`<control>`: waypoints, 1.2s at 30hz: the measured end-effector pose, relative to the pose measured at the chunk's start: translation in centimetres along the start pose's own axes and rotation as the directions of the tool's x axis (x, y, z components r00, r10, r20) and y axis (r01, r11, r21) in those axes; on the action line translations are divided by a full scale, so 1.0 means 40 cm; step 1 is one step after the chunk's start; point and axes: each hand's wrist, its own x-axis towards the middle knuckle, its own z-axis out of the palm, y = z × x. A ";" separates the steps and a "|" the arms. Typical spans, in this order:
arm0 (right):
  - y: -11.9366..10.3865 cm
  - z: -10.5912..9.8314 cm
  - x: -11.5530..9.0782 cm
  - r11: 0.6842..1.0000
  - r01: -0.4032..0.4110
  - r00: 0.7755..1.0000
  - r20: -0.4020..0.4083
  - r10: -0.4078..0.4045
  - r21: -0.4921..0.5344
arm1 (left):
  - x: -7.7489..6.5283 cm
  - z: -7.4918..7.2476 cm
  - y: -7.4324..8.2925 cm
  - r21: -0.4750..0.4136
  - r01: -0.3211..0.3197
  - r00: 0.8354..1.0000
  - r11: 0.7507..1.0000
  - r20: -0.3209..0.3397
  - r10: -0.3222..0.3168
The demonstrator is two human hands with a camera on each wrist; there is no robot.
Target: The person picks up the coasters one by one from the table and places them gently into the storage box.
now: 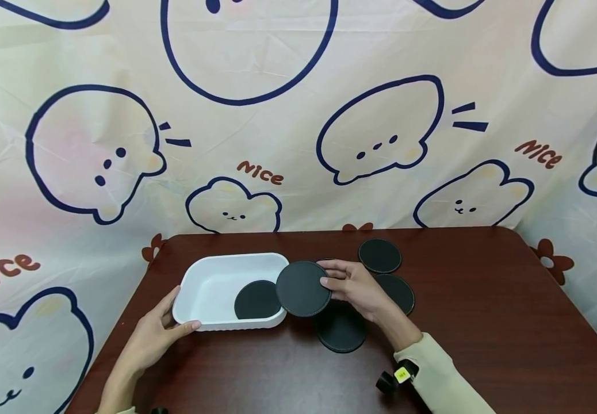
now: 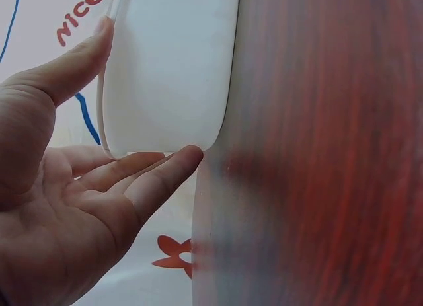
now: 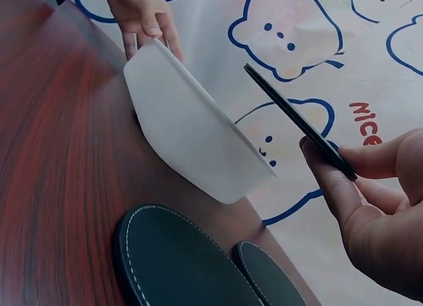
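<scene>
Between thumb and fingers, my right hand (image 1: 352, 284) pinches a round black coaster (image 1: 303, 289), raised over the right end of a white tray (image 1: 210, 282). Seen edge-on in the right wrist view, that coaster (image 3: 297, 117) is thin and tilted. Inside the tray, toward its right side, lies another black coaster (image 1: 258, 300). My left hand (image 1: 155, 330) holds the tray's left end, thumb at the near rim and fingers round the end wall. In the left wrist view, the left hand's fingertips (image 2: 188, 157) touch the tray's end (image 2: 168, 75).
Several stitched black coasters lie on the brown table (image 1: 485, 322) to the tray's right: a near one (image 1: 342, 333), a far one (image 1: 379, 256), another (image 1: 397, 292) by the right wrist, and one mostly hidden behind the hand. A cartoon-printed cloth (image 1: 298, 132) hangs behind.
</scene>
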 end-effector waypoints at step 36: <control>-0.004 0.160 0.136 0.997 -0.071 0.997 -0.005 0.071 -0.014 | -0.006 -0.001 0.002 -0.004 0.007 1.000 1.000 -0.001 -0.007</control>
